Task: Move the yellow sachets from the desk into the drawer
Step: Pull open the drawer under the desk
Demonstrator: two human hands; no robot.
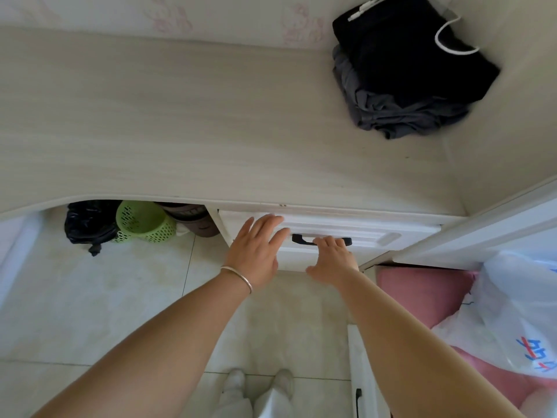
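Task state: looks near the end, or not started; can't tell which from this alone. No yellow sachets visible anywhere on the worktop; either already inside the drawer or out of frame. Drawer interior not visible, so contents unconfirmed.

Drawer: white front under the worktop's front edge, toward the right end; closed or almost closed, only the front panel showing. Dark handle across its middle.

Right hand: fingers curled onto the handle, gripping it. Left hand: open, fingers spread, palm flat against the drawer front left of the handle, holding nothing.

Judgement: either closing the drawer after the last deposit, or about to pull it open. If sachets are inside, only the final push remains. If not, everything remains: open, fetch, drop in, close.

Surroundings:
- Folded dark clothes at the worktop's back right corner, white cable looped on top. Well apart from the drawer.
- Rest of the worktop bare.
- Knee space left of the drawer: green perforated basket, black plastic bag touching it, brownish item behind, unclear what.
- Right of the drawer: white plastic bag on something pink, near the right forearm.
- Bangle on the left wrist.

Obstructions: none in the drawer's travel path; tiled floor in front clear apart from the person's own feet.
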